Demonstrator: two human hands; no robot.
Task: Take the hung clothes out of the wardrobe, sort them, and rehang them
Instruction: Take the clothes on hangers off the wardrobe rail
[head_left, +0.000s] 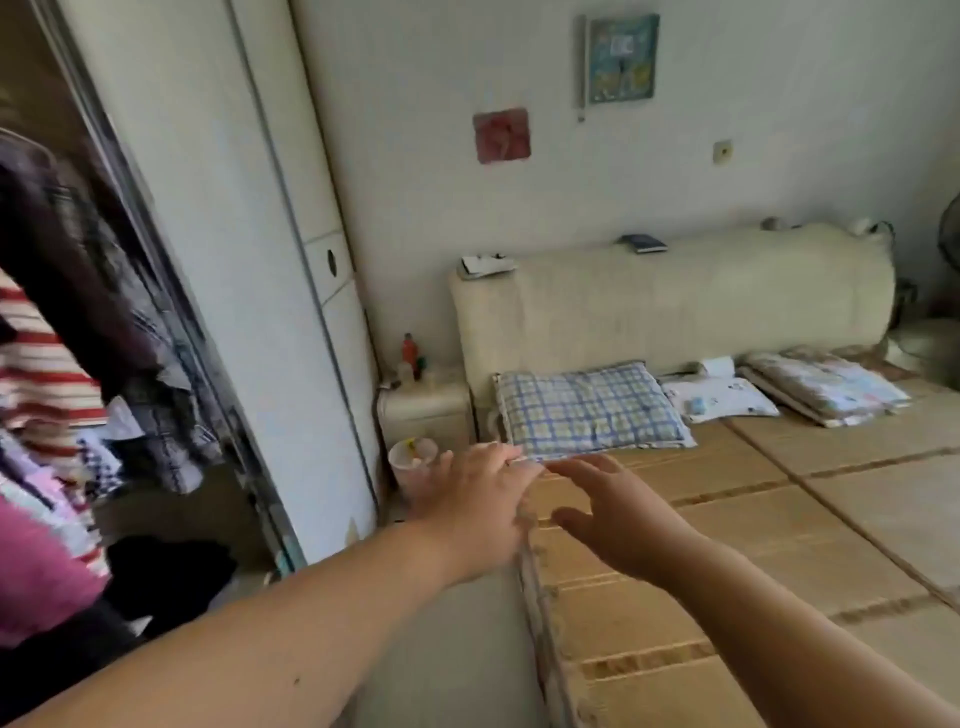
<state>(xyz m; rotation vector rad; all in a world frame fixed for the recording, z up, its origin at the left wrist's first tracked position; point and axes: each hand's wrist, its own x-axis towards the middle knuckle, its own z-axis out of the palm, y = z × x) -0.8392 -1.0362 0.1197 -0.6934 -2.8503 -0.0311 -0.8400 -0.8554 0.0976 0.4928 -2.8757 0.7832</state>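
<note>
both empty hands (550, 514) reach over the bed (779, 545), hung clothes (78, 322) far left

Hung clothes (111, 332) crowd my open wardrobe (208, 234) at left — dark garments (62, 244), a red-striped top (44, 379), pink fabric (36, 566) below.

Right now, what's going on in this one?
A person stands between an open wardrobe and a bed. Both hands are stretched out in front with straight fingers and hold nothing. The left hand is by the bed's near edge and the right hand is over the mat. The clothes hang inside the wardrobe at the left, and neither hand touches them. A checked pillow lies by the headboard.
</note>
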